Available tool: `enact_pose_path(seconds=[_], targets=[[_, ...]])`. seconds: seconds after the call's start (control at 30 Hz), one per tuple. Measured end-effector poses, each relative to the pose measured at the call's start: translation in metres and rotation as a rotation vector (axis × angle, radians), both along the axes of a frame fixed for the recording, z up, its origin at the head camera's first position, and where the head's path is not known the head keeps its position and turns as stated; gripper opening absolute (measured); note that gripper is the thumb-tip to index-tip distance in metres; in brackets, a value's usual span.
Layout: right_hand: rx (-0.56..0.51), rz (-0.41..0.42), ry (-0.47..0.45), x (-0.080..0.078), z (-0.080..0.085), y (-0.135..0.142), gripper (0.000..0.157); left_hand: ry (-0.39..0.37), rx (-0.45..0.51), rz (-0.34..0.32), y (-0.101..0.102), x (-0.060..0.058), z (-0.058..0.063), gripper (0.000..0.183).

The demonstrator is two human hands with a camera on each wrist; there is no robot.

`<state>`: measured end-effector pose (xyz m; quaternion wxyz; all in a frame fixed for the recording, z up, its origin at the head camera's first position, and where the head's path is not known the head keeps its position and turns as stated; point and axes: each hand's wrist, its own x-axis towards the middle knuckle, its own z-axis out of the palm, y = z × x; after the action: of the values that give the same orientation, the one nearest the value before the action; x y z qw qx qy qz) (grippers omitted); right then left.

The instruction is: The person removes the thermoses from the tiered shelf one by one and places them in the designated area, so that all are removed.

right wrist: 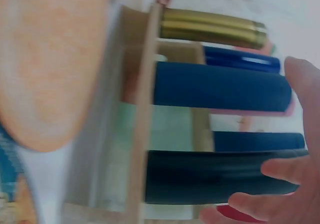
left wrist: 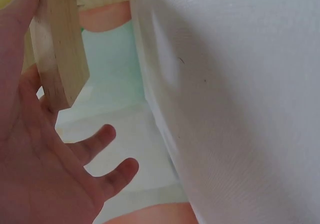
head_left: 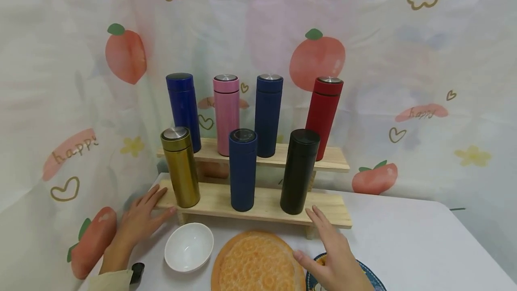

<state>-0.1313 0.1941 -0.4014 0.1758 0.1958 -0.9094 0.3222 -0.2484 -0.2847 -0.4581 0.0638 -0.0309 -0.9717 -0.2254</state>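
Note:
My left hand (head_left: 139, 219) lies with spread fingers at the left end of the lower wooden shelf (head_left: 262, 196), its thumb along the front edge near a gold thermos bottle (head_left: 184, 176). From the left wrist, the end of the wooden board (left wrist: 67, 49) shows between thumb and fingers, with two fingers pointing free below. My right hand (head_left: 333, 255) hovers with fingers extended, in front of the shelf's right part and close to a black thermos bottle (head_left: 299, 178). In the right wrist view its fingers overlap the black bottle. A blue thermos bottle (head_left: 243, 174) stands upright between the gold and black ones.
On the upper shelf (head_left: 291, 157) stand a glossy blue bottle (head_left: 186, 113), a pink bottle (head_left: 227, 118), another blue bottle (head_left: 268, 118) and a red bottle (head_left: 325, 113). A white bowl (head_left: 189, 247), a round orange-brown mat (head_left: 256, 264) and a blue patterned plate (head_left: 373, 277) lie in front.

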Motion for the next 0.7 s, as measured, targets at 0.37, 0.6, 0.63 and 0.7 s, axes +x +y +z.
enact_pose_path(seconds=[0.37, 0.6, 0.63, 0.7], targets=[[-0.273, -0.074, 0.01, -0.027, 0.042, -0.003, 0.084, -0.007, 0.008, 0.013, -0.003, 0.005, -0.004, 0.096], [-0.369, -0.086, -0.028, -0.052, 0.05, -0.007, 0.088, -0.011, 0.018, 0.006, 0.0, 0.001, -0.002, 0.095], [-0.386, -0.082, -0.028, -0.056, 0.051, -0.007, 0.089, -0.01, 0.019, 0.007, 0.001, 0.0, -0.003, 0.094], [-0.417, -0.074, -0.033, -0.064, 0.052, -0.008, 0.09, -0.003, 0.021, 0.006, 0.002, -0.001, -0.004, 0.092]])
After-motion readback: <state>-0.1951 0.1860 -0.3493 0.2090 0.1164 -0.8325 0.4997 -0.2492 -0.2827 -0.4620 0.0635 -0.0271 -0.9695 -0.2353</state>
